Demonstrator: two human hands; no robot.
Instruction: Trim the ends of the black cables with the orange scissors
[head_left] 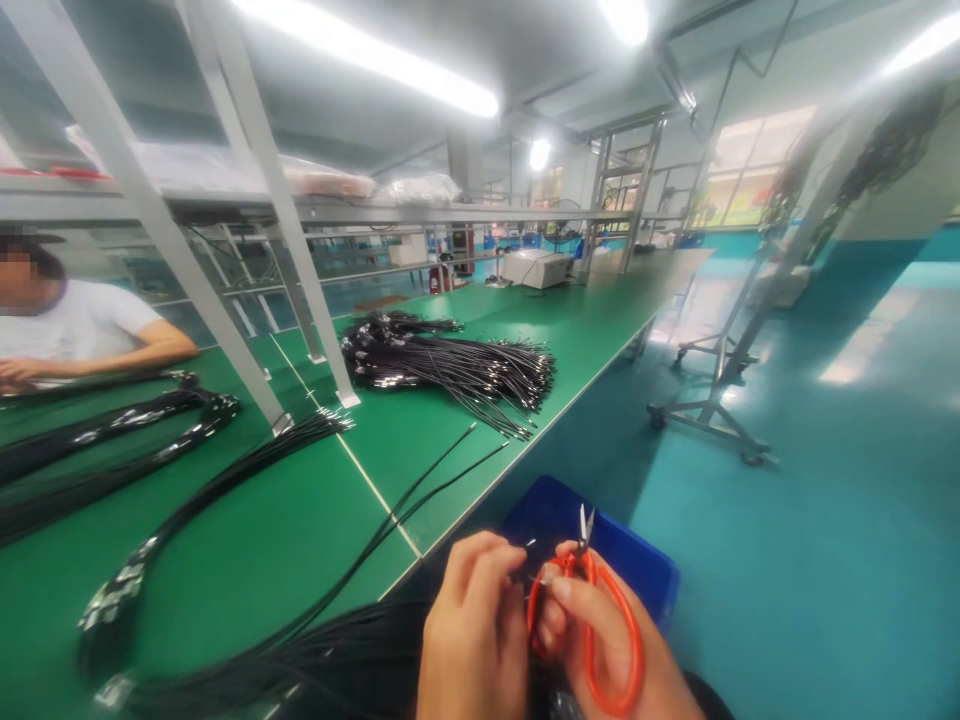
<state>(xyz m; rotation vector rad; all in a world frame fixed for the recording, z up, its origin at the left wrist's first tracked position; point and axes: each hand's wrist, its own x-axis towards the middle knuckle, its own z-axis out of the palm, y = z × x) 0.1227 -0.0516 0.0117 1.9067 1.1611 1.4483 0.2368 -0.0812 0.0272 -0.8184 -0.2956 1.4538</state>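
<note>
My right hand [600, 620] holds scissors [587, 570] with red-orange handles, their metal blades pointing up and slightly apart. Close beside it on the left, my left hand [474, 620] has its fingers curled and pressed together; what they hold, if anything, is hidden. A small pale piece shows at my right fingertips, too small to name. Black cables [330, 645] run along the table's near edge toward my left hand. Two cable ends [442, 470] stretch out over the green table [270, 560]. Below and behind my hands is a blue bin [637, 550].
A large bundle of black cables [450, 365] lies mid-table, with more bundles [112, 430] at the left. Grey shelf posts [292, 200] rise from the table. A person [82, 320] in a white shirt sits at the far left. A wheeled rack [712, 410] stands right.
</note>
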